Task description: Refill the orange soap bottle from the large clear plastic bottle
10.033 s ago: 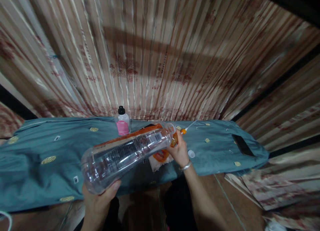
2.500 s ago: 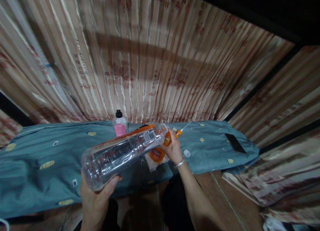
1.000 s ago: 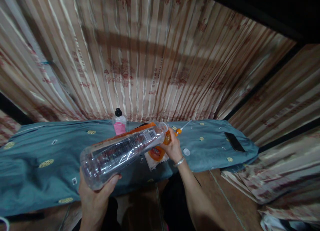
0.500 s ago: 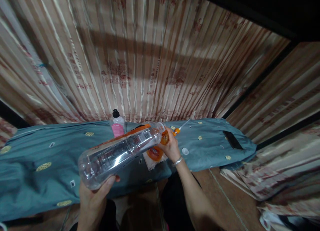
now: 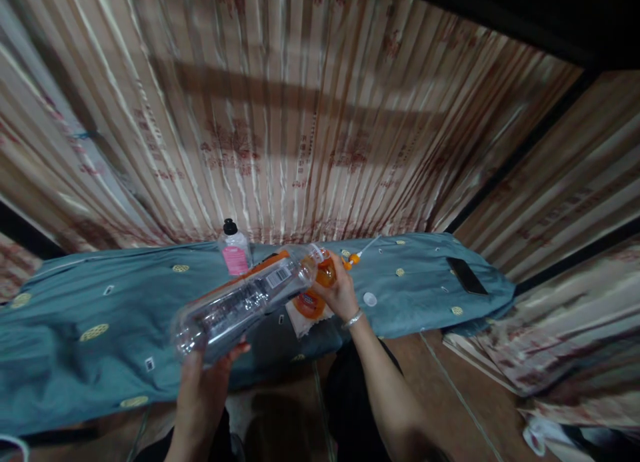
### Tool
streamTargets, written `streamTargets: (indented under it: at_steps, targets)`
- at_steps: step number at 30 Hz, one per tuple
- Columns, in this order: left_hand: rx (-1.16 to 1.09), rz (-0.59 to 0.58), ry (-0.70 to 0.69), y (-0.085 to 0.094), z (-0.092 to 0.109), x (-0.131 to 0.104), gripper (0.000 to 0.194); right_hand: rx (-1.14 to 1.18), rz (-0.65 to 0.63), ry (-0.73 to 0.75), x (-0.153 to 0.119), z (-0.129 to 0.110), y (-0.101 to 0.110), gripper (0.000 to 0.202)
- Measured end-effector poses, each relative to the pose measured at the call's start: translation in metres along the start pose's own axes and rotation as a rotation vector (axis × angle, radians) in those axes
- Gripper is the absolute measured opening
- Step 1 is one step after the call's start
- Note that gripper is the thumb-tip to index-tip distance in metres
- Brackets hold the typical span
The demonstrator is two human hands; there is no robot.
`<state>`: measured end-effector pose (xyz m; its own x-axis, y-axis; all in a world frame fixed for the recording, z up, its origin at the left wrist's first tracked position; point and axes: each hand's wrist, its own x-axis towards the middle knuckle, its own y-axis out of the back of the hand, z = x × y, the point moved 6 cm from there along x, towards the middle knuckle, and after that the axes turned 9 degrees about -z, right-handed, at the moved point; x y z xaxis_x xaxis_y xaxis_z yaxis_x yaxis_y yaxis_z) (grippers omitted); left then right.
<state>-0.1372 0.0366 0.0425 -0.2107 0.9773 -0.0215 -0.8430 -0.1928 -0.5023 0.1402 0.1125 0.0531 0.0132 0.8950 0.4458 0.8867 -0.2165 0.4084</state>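
A large clear plastic bottle (image 5: 245, 303) with an orange-edged label lies tilted in the air, its base at the lower left and its neck at the upper right. My left hand (image 5: 205, 375) grips it near the base. Around the neck of an orange bottle (image 5: 325, 273), my right hand (image 5: 341, 290) is closed, next to the large bottle's mouth. Whether the two mouths touch cannot be made out. Below them, an orange and white packet (image 5: 306, 321) lies on the cloth. An orange pump top (image 5: 354, 258) with a thin tube rests beyond my right hand.
A clear bottle with a pink label and black cap (image 5: 235, 252) stands at the back of the teal cloth (image 5: 125, 302). A small white cap (image 5: 370, 299) and a black phone (image 5: 467, 276) lie to the right. Curtains (image 5: 280, 135) hang behind.
The large bottle's base has shifted right and slightly up with my left hand, whose fingers have changed position on it. My right hand has moved slightly left with the orange bottle.
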Motion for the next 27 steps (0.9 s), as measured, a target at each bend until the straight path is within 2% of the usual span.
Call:
streamTargets:
  at_steps: [4, 8, 12, 17, 22, 27]
  targets:
    - [-0.172, 0.074, 0.113, -0.002, -0.016, 0.0, 0.066, -0.002, -0.003, -0.023, 0.0, 0.0, -0.001, 0.066]
    - [-0.192, 0.057, 0.094, -0.005, -0.029, 0.004, 0.059, -0.008, -0.002, -0.023, -0.001, 0.001, 0.0, 0.065]
    - [-0.188, 0.024, 0.167, 0.004, -0.049, 0.008, 0.052, -0.001, 0.018, -0.012, -0.001, 0.004, 0.002, 0.066]
    - [-0.151, -0.085, 0.254, 0.013, -0.064, 0.003, 0.069, 0.009, 0.03, -0.013, -0.003, 0.009, 0.004, 0.068]
    - [-0.092, -0.175, 0.298, 0.014, -0.072, -0.012, 0.074, -0.044, 0.062, -0.043, -0.004, 0.013, 0.008, 0.07]
    - [0.008, -0.181, 0.259, 0.017, -0.083, -0.015, 0.083, -0.048, 0.074, -0.016, -0.003, 0.01, 0.008, 0.07]
